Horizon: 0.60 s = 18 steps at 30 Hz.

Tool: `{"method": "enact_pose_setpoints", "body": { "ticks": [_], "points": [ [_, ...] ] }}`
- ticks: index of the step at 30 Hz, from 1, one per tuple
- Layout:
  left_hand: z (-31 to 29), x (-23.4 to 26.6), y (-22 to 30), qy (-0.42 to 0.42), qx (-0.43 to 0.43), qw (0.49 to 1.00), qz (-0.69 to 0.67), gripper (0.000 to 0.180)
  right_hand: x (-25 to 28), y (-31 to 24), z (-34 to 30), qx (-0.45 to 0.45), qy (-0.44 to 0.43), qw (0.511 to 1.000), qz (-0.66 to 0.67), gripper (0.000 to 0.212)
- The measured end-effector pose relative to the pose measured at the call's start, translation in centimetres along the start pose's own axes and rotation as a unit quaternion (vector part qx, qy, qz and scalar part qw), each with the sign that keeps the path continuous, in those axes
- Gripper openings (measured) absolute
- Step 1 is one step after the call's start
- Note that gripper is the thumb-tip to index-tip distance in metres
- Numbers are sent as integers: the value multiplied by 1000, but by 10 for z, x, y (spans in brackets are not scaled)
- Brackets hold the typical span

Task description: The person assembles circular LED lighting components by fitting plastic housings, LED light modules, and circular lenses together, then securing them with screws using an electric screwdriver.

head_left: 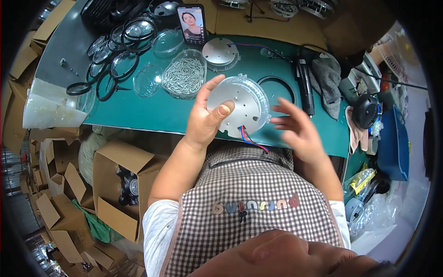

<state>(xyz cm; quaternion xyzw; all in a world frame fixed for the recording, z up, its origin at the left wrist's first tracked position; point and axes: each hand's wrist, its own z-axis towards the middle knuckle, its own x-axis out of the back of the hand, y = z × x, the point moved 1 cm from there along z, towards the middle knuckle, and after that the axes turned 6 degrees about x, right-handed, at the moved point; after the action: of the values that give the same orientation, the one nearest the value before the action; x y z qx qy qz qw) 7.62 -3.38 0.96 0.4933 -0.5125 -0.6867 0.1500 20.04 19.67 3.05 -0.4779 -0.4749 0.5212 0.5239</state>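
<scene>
My left hand (204,112) is closed on a round lamp part, a silver metal plate (245,102) with small holes, set in a clear plastic ring (260,94). The thumb presses on the plate's face while the fingers reach round the left edge. Red, blue and dark wires (249,138) come out at the lower side and hang toward the apron. Slightly blurred, my right hand (300,134) is at the right of the part, fingers spread and holding nothing. Its fingertips look close to the ring; whether they touch it, I cannot tell.
A clear tub of screws (184,76) stands on the green table (124,113), near a similar metal disc (220,51) and an upright phone (191,25). Black rings and clear covers (123,64) crowd the left. To the right lie a black ring (291,85), an electric screwdriver (304,85) and grey cloth (326,78).
</scene>
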Motion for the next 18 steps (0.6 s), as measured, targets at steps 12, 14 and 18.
{"method": "enact_pose_setpoints", "body": {
  "ticks": [12,14,18],
  "points": [
    [5,-28,-30,-51,54,991,113,139,-38,22,26,257,16,917,-303,43],
    [11,-31,-29,-51,77,988,123,135,-20,12,27,261,3,918,-299,42],
    [21,-24,-24,-38,58,997,41,129,67,7,39,248,237,829,-441,28]
  ]
}}
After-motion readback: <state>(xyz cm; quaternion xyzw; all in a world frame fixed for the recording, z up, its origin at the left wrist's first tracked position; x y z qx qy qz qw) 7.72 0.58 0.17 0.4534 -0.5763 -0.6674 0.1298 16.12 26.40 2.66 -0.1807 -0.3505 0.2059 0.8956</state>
